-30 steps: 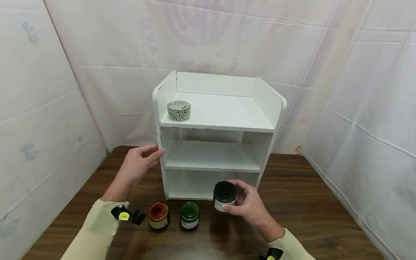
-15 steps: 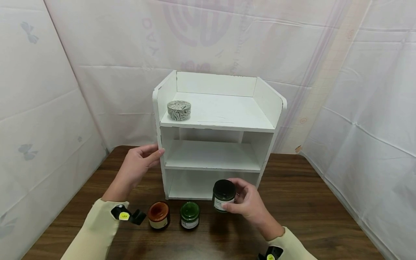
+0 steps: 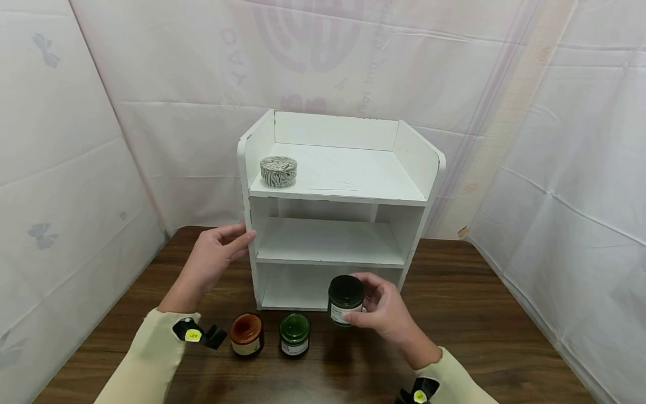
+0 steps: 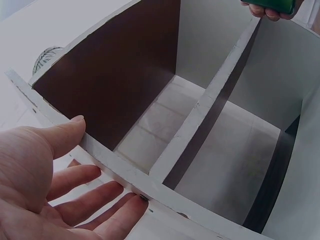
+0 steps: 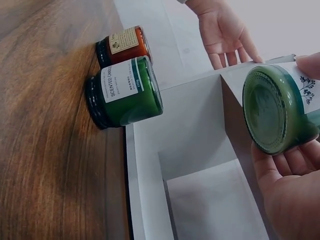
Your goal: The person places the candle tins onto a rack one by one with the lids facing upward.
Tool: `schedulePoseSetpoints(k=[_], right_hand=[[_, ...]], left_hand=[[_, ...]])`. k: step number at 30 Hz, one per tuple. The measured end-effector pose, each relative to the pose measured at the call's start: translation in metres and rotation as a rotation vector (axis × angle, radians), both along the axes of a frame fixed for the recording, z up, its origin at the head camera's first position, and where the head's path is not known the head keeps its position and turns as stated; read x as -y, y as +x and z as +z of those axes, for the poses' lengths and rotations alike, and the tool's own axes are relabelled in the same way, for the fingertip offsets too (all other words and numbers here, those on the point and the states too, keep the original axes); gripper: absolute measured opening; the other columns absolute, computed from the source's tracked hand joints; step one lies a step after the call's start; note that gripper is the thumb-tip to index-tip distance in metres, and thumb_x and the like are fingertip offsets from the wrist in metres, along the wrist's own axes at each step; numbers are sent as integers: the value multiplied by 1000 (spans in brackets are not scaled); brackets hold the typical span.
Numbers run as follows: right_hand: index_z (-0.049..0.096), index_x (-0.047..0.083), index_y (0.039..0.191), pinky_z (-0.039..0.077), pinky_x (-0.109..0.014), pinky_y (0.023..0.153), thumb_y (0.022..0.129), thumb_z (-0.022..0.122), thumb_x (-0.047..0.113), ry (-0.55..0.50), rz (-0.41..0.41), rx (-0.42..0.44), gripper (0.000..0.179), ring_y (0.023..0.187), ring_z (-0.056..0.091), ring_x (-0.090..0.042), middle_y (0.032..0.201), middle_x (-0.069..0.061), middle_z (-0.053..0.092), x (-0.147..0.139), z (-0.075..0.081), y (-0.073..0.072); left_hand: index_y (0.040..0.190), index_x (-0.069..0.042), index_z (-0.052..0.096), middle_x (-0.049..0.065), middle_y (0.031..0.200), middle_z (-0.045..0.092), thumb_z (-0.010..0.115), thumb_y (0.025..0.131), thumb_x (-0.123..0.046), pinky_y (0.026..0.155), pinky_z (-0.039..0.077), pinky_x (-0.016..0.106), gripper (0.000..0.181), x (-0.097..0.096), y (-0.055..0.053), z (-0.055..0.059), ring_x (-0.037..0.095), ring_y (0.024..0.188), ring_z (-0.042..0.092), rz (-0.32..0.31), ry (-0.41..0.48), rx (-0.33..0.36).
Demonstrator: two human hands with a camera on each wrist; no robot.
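My right hand [image 3: 386,308] grips a green glass scented candle jar [image 3: 345,301], upright with its black lid on top. It is raised in front of the bottom compartment's right part; its glass base [image 5: 265,110] shows in the right wrist view. My left hand [image 3: 217,255] holds the left side panel of the white shelf unit [image 3: 330,262], thumb [image 4: 70,137] at the front edge and fingers along the outside. Another green scented candle [image 3: 295,334] and an amber one [image 3: 246,335] stand on the table before the unit, lids down.
A round tin [image 3: 278,171] with a grey-white leaf pattern sits at the top shelf's left. The unit stands on a dark wooden table [image 3: 469,314], with white cloth [image 3: 187,134] hung behind and at both sides.
My right hand has lifted the green candle jar slightly and carried it a little left and toward the shelf unit. My left hand keeps its place on the side panel.
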State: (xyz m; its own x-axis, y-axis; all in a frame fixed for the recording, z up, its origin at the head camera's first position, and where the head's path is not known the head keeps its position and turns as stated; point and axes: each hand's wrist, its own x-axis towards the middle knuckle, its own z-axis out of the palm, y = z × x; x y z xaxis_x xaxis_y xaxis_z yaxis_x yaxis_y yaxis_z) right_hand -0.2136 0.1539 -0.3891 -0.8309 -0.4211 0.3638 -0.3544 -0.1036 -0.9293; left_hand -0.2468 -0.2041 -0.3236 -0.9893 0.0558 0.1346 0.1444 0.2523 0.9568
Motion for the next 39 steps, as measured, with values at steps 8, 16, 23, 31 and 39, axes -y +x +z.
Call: schedulePoseSetpoints(k=[8,16,23,31,39], right_hand=[[56,-12,130,59,-22,91,75,86,0,15,16,19,64,102,68,-10,118,0,68,4,7,0],[55,-12,131,59,-21,91,74,86,0,19,23,42,66,102,68,-9,118,1,67,6,12,-1],[55,-10,132,58,-22,92,74,86,-2,29,31,63,66,104,67,-11,121,-2,66,7,16,-1],[54,-10,134,59,-23,93,75,87,0,14,52,72,68,105,68,-11,123,-2,66,9,20,-2],[54,-10,135,58,-23,94,75,87,0,6,58,77,69,107,67,-11,123,-1,66,10,25,-2]], left_hand=[[153,-2,45,19,157,46,66,99,-45,105,52,38,72,2,-2,-1,33,133,58,-1,-9,4],[153,-1,46,19,155,48,65,101,-43,105,51,39,70,2,-2,0,22,126,63,2,-8,-2],[154,-2,44,19,157,47,66,99,-47,107,50,41,74,2,-1,0,35,133,58,-4,-14,8],[155,-4,43,17,158,45,67,98,-48,106,50,39,75,3,-1,0,35,132,58,-2,-19,10],[155,-4,42,17,160,42,67,98,-49,107,50,39,77,3,-1,0,35,132,58,5,-14,18]])
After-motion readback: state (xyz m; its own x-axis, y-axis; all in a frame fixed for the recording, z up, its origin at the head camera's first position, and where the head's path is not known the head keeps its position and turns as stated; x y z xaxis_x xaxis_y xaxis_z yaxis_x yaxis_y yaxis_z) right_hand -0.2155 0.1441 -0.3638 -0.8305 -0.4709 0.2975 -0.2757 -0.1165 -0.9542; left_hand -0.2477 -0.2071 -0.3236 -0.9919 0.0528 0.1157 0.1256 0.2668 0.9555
